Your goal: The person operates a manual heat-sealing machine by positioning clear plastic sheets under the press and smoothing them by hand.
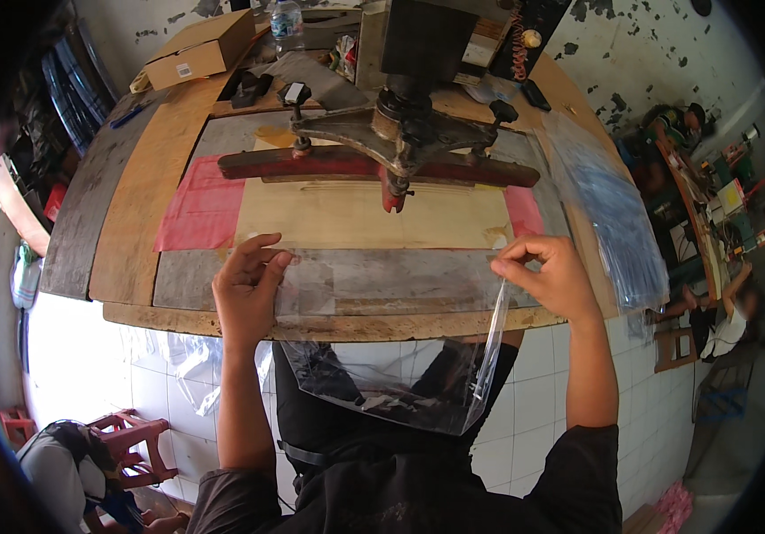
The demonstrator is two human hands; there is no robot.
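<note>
A clear plastic sheet hangs in front of me, its top part over the table's near edge and its lower part drooping above my lap. At its right upper corner my right hand pinches it between thumb and fingertips. My left hand is closed at the left upper edge, thumb against fingers, with the plastic at the fingertips. Beyond both hands lies a cream sheet with pink-red ends on a grey board. Above it hangs a press with a long dark-red bar.
Stacked clear plastic covers the table's right side. A cardboard box and a water bottle stand at the back. More plastic hangs off the near left edge. Other people sit at lower left and far right, near a red stool.
</note>
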